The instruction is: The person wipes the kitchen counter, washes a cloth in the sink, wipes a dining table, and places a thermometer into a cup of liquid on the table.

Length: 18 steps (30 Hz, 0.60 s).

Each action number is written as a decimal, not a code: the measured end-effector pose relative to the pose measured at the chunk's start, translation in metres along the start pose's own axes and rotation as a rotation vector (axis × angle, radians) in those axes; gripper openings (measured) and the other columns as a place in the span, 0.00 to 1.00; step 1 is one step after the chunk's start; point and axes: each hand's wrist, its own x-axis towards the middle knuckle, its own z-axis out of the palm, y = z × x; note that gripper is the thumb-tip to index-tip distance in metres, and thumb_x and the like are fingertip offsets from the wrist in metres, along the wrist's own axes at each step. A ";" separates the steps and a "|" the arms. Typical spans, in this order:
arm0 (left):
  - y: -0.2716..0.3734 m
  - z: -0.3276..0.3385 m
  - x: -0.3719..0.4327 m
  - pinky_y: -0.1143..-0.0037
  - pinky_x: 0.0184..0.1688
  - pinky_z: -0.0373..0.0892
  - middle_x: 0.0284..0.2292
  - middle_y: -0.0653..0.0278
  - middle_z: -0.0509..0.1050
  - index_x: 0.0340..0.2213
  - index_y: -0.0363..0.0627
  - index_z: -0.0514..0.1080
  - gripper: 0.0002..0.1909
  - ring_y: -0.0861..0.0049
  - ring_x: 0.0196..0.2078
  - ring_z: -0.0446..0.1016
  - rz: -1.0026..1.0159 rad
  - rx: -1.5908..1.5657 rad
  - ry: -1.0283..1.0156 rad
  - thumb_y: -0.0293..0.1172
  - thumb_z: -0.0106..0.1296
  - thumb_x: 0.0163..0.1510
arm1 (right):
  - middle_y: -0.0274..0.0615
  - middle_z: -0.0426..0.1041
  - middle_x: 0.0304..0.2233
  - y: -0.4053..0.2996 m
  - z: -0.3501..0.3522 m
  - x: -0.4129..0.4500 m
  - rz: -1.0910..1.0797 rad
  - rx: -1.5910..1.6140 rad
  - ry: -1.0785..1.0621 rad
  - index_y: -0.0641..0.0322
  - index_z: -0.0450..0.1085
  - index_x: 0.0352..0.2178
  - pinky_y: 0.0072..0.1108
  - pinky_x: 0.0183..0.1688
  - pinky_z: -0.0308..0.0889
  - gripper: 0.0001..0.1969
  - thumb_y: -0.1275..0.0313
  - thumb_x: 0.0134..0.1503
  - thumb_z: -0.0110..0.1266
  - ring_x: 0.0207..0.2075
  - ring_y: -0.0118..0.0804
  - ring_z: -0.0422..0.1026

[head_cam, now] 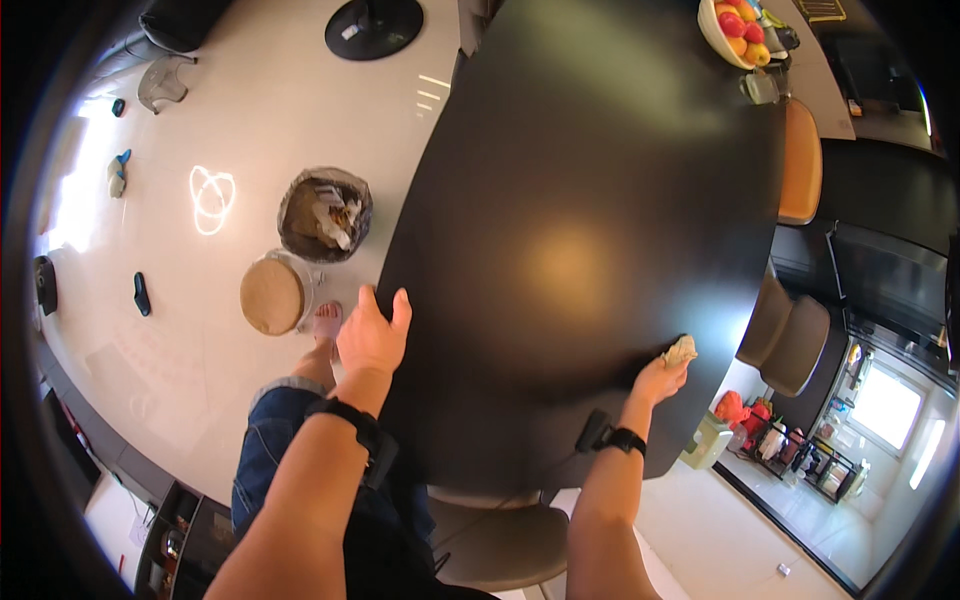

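A dark dining table (480, 330) with a dull sheen stretches out before me. My right hand (658, 381) grips a crumpled beige cloth (681, 351), low over the tabletop near its right edge. At the left edge of the table is my left hand (371, 334), with two digits spread apart and nothing seen in it. Its other fingers are hidden, and I cannot tell whether it touches the table. Each wrist wears a black strap with a small device.
A lined trash bin (289, 217) and a round tan-topped container (271, 294) stand left of the table. A fruit bowl (716, 45) and a glass jar (761, 88) sit at the far right. Chairs (795, 345) line the right side; another seat (499, 540) is in front of me.
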 end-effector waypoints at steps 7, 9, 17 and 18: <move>0.001 -0.005 0.001 0.60 0.38 0.66 0.31 0.44 0.73 0.41 0.39 0.62 0.30 0.49 0.36 0.71 -0.021 -0.005 -0.029 0.57 0.35 0.53 | 0.56 0.68 0.43 -0.200 -0.007 -0.069 -0.606 0.484 -0.080 0.66 0.66 0.43 0.35 0.47 0.63 0.21 0.80 0.42 0.48 0.43 0.54 0.68; 0.004 -0.007 0.002 0.60 0.38 0.66 0.31 0.44 0.73 0.41 0.39 0.62 0.30 0.49 0.36 0.71 -0.008 0.001 -0.016 0.58 0.35 0.53 | 0.44 0.64 0.49 -0.252 -0.027 -0.108 -0.734 0.415 -0.211 0.60 0.63 0.47 0.34 0.44 0.63 0.27 0.82 0.40 0.46 0.41 0.54 0.65; 0.003 -0.003 0.007 0.61 0.41 0.66 0.35 0.44 0.73 0.46 0.40 0.62 0.34 0.50 0.39 0.71 -0.031 0.025 -0.060 0.60 0.33 0.53 | 0.30 0.66 0.46 -0.225 -0.057 -0.177 -1.066 0.618 -0.397 0.51 0.68 0.43 0.30 0.41 0.62 0.24 0.80 0.40 0.48 0.35 0.42 0.64; -0.001 -0.004 0.007 0.61 0.41 0.66 0.35 0.44 0.73 0.46 0.40 0.61 0.35 0.50 0.39 0.71 -0.033 0.009 -0.040 0.60 0.33 0.53 | 0.32 0.66 0.46 -0.199 -0.059 -0.168 -1.017 0.547 -0.410 0.50 0.67 0.44 0.30 0.41 0.61 0.25 0.80 0.40 0.47 0.36 0.43 0.66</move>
